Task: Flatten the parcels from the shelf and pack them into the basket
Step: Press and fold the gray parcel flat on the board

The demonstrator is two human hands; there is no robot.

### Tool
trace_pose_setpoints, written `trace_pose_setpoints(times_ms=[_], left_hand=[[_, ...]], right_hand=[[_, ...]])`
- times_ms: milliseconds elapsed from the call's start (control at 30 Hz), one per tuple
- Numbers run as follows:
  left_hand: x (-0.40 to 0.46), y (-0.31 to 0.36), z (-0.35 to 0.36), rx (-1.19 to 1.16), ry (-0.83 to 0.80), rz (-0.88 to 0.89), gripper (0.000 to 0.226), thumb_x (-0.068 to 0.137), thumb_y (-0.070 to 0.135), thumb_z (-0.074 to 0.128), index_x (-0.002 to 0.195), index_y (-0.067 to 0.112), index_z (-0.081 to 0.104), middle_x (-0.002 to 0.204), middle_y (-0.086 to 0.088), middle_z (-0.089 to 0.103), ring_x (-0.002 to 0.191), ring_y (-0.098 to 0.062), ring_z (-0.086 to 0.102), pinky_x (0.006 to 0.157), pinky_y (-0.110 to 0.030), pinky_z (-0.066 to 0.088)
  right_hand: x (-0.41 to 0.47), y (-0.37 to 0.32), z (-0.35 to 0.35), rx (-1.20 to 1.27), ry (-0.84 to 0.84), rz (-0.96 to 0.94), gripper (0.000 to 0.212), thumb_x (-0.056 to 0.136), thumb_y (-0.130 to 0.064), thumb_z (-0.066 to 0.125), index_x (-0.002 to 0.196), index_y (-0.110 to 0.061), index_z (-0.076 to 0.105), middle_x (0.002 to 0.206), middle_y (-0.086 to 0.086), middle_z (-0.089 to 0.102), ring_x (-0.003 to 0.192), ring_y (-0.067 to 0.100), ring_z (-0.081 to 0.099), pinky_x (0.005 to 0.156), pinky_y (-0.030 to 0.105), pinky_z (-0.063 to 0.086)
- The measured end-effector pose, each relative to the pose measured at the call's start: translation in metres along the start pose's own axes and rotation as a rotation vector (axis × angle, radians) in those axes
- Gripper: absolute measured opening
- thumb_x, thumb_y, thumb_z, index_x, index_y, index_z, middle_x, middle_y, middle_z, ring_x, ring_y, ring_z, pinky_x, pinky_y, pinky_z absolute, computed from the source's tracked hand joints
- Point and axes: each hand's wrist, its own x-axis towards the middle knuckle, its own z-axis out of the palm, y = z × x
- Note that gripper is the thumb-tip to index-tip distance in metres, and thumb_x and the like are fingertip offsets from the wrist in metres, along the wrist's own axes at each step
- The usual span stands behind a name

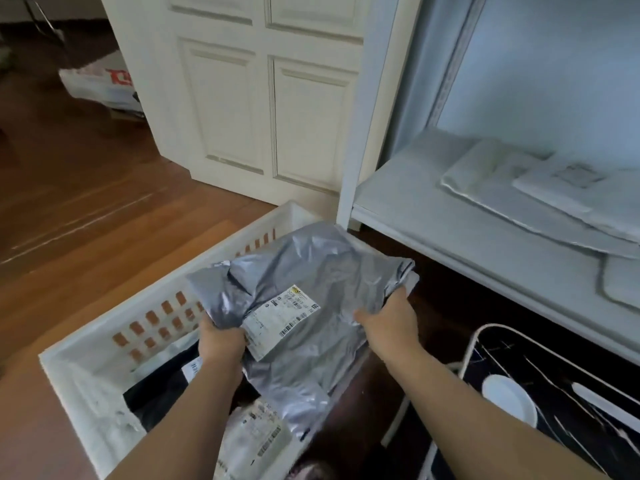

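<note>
- At the bottom of the view, inside the white basket [86,344], lie a black parcel [162,393] and a pale parcel with a printed label [256,431], both low in the basket
- Just above them both hands grasp a crinkled grey poly mailer [304,289] held over the basket's right part: the left hand [221,344] has its fingers curled round the mailer's left edge, beside the white shipping label [280,320]
- The right hand [391,320] clutches the mailer's right edge, thumb lying on top of the grey film
- To the right of the basket, low down, a white wire-framed rack [474,341] holds a dark sheet and a white round lid or dish [509,400]; what it is exactly I cannot tell
- Further off on the right, the white shelf [433,230] carries flat white parcels [519,192] lying stacked, one overlapping another, with a further white parcel [623,282] at the right edge
- The basket stands on a brown wooden floor [86,202], its far corner just beside the shelf's upright post
- Beyond that stands a cream panelled door [259,98], and far left a white plastic bag with red print [104,81] lies on the floor
</note>
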Motion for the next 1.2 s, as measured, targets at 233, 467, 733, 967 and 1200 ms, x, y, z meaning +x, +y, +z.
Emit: trace_pose_setpoints(times_ms=[233, 467, 733, 967, 1200], left_hand=[[0.027, -0.039, 0.012, 0.004, 0.131, -0.097, 0.044, 0.089, -0.009, 0.045, 0.124, 0.018, 0.040, 0.089, -0.004, 0.054, 0.078, -0.029, 0.056, 0.071, -0.042, 0.051], [0.044, -0.057, 0.037, 0.445, 0.238, -0.143, 0.074, 0.083, -0.004, 0.056, 0.145, 0.007, 0.019, 0.135, -0.028, 0.038, 0.118, -0.044, 0.044, 0.097, -0.049, 0.042], [0.022, -0.085, 0.087, 1.497, -0.565, 0.642, 0.072, 0.090, 0.071, 0.024, 0.146, 0.048, -0.016, 0.152, 0.003, -0.035, 0.138, -0.032, -0.036, 0.107, -0.070, -0.014], [0.034, -0.099, 0.099, 1.645, -0.745, 0.495, 0.075, 0.088, 0.072, 0.034, 0.144, 0.054, -0.012, 0.154, 0.005, -0.034, 0.142, -0.032, -0.030, 0.101, -0.079, -0.002], [0.023, -0.054, 0.108, 1.680, -0.738, 0.641, 0.062, 0.097, 0.060, 0.031, 0.149, 0.047, 0.000, 0.160, 0.000, -0.021, 0.145, -0.030, -0.022, 0.110, -0.070, 0.007]], right_hand=[[0.037, 0.016, 0.038, -0.728, 0.007, -0.217, 0.057, 0.095, -0.024, 0.058, 0.141, -0.012, 0.027, 0.126, 0.008, 0.060, 0.111, 0.023, 0.060, 0.086, 0.032, 0.049], [0.066, 0.027, 0.038, -1.163, 0.018, -0.281, 0.085, 0.093, -0.036, 0.056, 0.154, -0.014, 0.001, 0.152, 0.014, 0.029, 0.141, 0.031, 0.026, 0.115, 0.043, 0.019], [0.064, 0.033, 0.043, -1.249, -0.043, -0.228, 0.036, 0.093, -0.042, 0.048, 0.063, -0.023, 0.047, 0.065, -0.007, 0.042, 0.098, 0.018, 0.053, 0.111, 0.051, 0.019], [0.065, 0.035, 0.042, -1.164, -0.067, -0.248, 0.024, 0.092, -0.047, 0.047, 0.092, -0.028, 0.061, 0.071, -0.008, 0.039, 0.110, 0.019, 0.050, 0.116, 0.051, 0.009], [0.074, 0.026, 0.020, -0.899, -0.276, -0.206, 0.057, 0.089, -0.059, 0.052, 0.138, -0.030, 0.047, 0.138, -0.002, 0.050, 0.137, 0.018, 0.034, 0.119, 0.047, 0.001]])
